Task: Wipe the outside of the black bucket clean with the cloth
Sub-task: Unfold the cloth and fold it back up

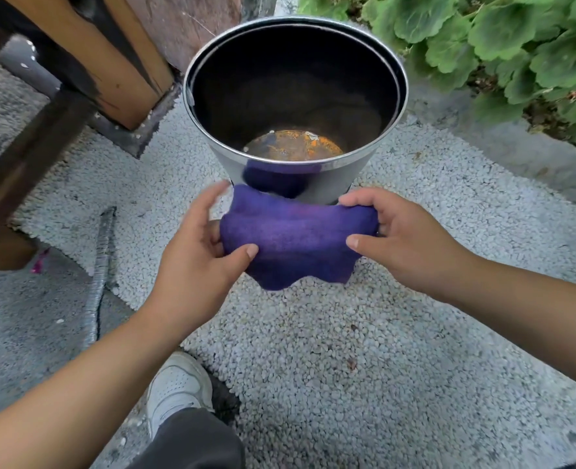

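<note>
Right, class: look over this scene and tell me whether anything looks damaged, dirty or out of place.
The bucket has an orange-brown, rust-like patch across its inside bottom, with pale flecks on it. Otherwise the bucket stands upright on the pebbled ground, and both hands hold the purple cloth near its outer wall. Nothing is spilled.

Both my forearms reach forward from the lower corners, bare to the wrists, and converge toward the middle; my left hand (201, 252) is turned palm inward, thumb laid over the near face of the cloth (296, 238) and fingers curled behind its left edge; my right hand (398, 231) mirrors it, thumb pointing left across the cloth's right side, fingers bent over the top edge and pinching it; the two hands sit level and apart, the cloth stretched between them; my left leg and shoe show below, under the left forearm.
</note>
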Tool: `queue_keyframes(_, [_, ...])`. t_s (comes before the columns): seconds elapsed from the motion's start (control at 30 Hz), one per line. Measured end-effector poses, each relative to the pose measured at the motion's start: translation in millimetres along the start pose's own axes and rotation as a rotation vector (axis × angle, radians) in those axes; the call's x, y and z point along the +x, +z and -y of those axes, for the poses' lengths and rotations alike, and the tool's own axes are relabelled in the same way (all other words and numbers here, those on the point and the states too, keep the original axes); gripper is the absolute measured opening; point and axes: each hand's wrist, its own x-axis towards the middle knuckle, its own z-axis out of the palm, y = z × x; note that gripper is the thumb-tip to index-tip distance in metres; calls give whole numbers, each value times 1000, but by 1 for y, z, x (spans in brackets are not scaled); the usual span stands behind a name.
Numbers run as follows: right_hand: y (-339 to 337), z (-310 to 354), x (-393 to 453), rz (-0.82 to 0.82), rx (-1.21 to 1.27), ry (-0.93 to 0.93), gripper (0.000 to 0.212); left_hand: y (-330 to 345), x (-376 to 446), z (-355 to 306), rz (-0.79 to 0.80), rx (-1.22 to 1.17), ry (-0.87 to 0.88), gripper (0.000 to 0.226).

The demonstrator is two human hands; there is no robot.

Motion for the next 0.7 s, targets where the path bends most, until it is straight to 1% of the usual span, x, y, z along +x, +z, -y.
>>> queue_keyframes(0.03, [-3, 0, 0, 12, -23, 12, 52, -1, 1, -1, 4, 110, 52, 66])
queue_keyframes(0.07, [-5, 1, -1, 10, -87, 8, 56, -2, 1, -3, -3, 323, 129, 57])
queue_keyframes(0.1, [-8, 2, 0, -13, -213, -16, 59, -2, 2, -6, -23, 542, 231, 48])
queue_keyframes(0.13, [-10, 2, 0, -52, -380, -64, 57, -3, 3, -9, -38, 688, 318, 38])
queue_keyframes(0.17, [-12, 5, 1, -92, -539, -136, 49, -4, 3, -12, -40, 766, 376, 28])
queue_keyframes(0.2, [-12, 8, 2, -116, -636, -198, 37, -5, 3, -15, -47, 786, 391, 19])
queue_keyframes(0.27, [-17, 15, 3, -121, -642, -238, 13, -8, 6, -19, -57, 703, 405, 5])
queue_keyframes(0.3, [-22, 19, 3, -102, -596, -230, 8, -10, 7, -21, -48, 649, 435, 2])
queue_keyframes(0.33, [-27, 22, 4, -63, -523, -209, 10, -12, 7, -22, -19, 567, 462, 4])
queue_keyframes(0.37, [-33, 24, 5, -10, -417, -177, 13, -14, 8, -26, 14, 435, 450, 2])
queue_keyframes(0.4, [-36, 28, 5, 42, -278, -144, 12, -15, 9, -30, 44, 278, 400, 5])
queue_keyframes(0.43, [-38, 31, 4, 81, -124, -126, 9, -15, 11, -35, 54, 175, 373, 8])
queue_keyframes(0.47, [-38, 32, 3, 99, 16, -126, 8, -15, 13, -39, 46, 128, 376, 11])
queue_keyframes(0.53, [-32, 32, 4, 69, 247, -147, 11, -12, 18, -47, 22, 103, 411, 8])
queue_keyframes(0.6, [-25, 35, 7, -9, 447, -146, 19, -9, 22, -56, -3, 49, 413, 4])
queue_keyframes(0.63, [-22, 39, 8, -33, 545, -133, 19, -8, 24, -60, -27, 32, 402, 3])
queue_keyframes(0.7, [-21, 51, 7, -38, 712, -83, 15, -5, 25, -73, -70, -25, 355, 9])
